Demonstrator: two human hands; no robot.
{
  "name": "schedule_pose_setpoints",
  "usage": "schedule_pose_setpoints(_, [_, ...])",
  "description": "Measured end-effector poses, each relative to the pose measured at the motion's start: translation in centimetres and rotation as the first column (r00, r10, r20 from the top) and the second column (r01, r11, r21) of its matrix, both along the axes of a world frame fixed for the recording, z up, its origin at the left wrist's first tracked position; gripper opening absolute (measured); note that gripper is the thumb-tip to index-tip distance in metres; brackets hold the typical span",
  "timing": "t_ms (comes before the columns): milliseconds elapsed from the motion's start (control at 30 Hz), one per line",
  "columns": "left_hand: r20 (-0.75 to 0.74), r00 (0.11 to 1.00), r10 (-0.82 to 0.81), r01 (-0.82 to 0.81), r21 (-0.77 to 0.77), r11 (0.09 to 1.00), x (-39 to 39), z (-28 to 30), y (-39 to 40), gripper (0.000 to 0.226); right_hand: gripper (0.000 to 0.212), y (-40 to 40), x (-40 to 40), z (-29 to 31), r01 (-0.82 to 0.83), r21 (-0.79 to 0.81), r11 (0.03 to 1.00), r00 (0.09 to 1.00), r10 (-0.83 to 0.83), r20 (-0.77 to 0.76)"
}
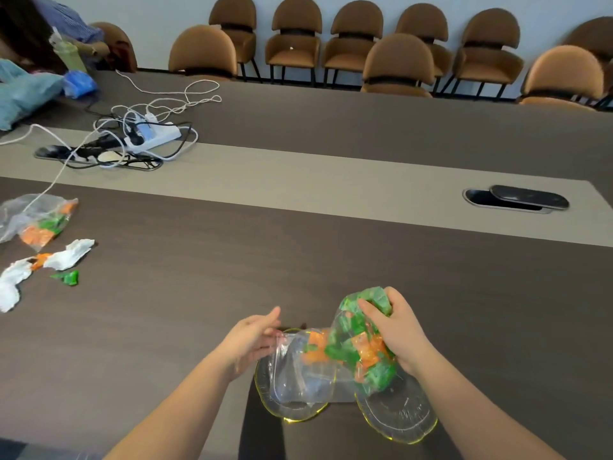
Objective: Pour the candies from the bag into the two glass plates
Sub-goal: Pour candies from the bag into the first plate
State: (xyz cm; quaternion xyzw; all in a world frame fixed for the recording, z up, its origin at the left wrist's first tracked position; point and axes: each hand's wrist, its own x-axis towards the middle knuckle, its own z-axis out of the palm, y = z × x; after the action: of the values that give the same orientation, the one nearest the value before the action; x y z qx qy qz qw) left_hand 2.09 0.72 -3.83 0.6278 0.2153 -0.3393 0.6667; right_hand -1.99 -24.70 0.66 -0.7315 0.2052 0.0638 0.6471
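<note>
A clear plastic bag (pixel 335 353) full of green and orange wrapped candies (pixel 365 343) hangs over two clear glass plates with yellow rims. My right hand (pixel 394 330) grips the bag's raised closed end. My left hand (pixel 255 336) pinches the bag's open mouth, which lies low over the left plate (pixel 292 411). The right plate (pixel 404 416) sits just beside it, partly under the bag and my right wrist. The candies sit bunched in the upper half of the bag. I see no candy lying on either plate.
At the left lie another candy bag (pixel 39 220), crumpled white wrappers (pixel 66 257) and a loose green candy (pixel 68 278). A power strip with tangled cables (pixel 146 134) lies farther back. A cable hatch (pixel 517 200) is at the right. Brown chairs (pixel 398 61) line the far side.
</note>
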Motion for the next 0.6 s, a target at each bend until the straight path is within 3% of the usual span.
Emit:
schedule_pose_setpoints(200, [0.195, 0.942, -0.273, 0.194, 0.35, 0.917, -0.5, -1.1, 0.8, 0.005, 0.024, 0.4, 0.5, 1.4, -0.036, -0.062, 0.997, 0.998, 0.039, 0.045])
schedule_pose_setpoints(600, [0.192, 0.894, -0.404, 0.285, 0.451, 0.846, -0.6, -0.9, 2.6, 0.021, 0.032, 0.9, 0.9, 3.3, -0.087, -0.206, 0.975, 0.981, 0.12, 0.154])
